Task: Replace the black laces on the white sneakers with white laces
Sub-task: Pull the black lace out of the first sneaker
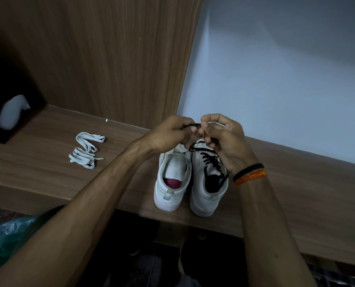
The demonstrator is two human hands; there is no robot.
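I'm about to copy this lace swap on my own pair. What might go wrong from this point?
Both hands, left hand and right hand, pinch the black lace above the right sneaker; a hard pull may tip it off the shelf edge nearby. The left sneaker touches it and may follow. The white laces lie loosely bundled and may tangle.

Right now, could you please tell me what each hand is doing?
Left hand: closed, pinching the thin black shoelace.
Right hand: closed, pinching the same lace, which runs down to the right white sneaker.
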